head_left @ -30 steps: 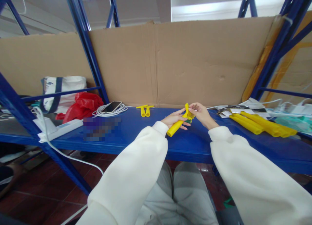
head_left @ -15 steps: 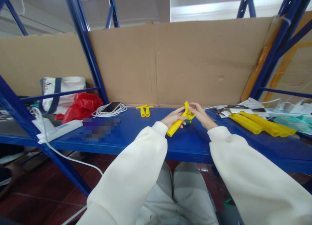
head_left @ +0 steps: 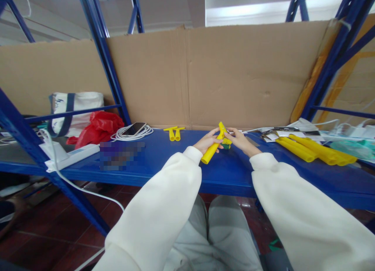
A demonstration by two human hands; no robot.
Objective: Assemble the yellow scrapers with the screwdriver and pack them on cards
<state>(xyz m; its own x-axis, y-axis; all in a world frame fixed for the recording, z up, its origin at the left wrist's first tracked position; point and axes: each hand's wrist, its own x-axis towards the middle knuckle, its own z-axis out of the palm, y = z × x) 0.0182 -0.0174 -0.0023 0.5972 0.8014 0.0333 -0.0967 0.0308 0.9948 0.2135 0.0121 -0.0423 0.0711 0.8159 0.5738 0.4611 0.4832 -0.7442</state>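
Observation:
A yellow T-shaped piece with a hollow tube for a stem (head_left: 210, 153) is held above the blue shelf top, its open end tilted down toward me. My left hand (head_left: 207, 142) is closed around the stem, below the crosspiece. At the crosspiece, the thumb and fingers of my right hand (head_left: 238, 140) are closed on its right side; the exact grip is partly hidden. Just below and behind the fingers is a small yellow and green thing (head_left: 226, 144), mostly covered, whose kind I cannot make out. Two similar yellow T-shaped pieces (head_left: 174, 134) stand farther back at left.
Several yellow tubes (head_left: 310, 149) lie at right beside crumpled papers (head_left: 295, 127). To the left are a phone (head_left: 134, 128) on a coiled white cable, a power strip (head_left: 79, 155), a red plastic bag (head_left: 99, 126) and a blurred patch. Cardboard (head_left: 228, 75) stands behind.
The yellow T-shaped piece has turned slightly in my hands, its crosspiece shifting a little left and facing me more. My right fingers have moved lower along it.

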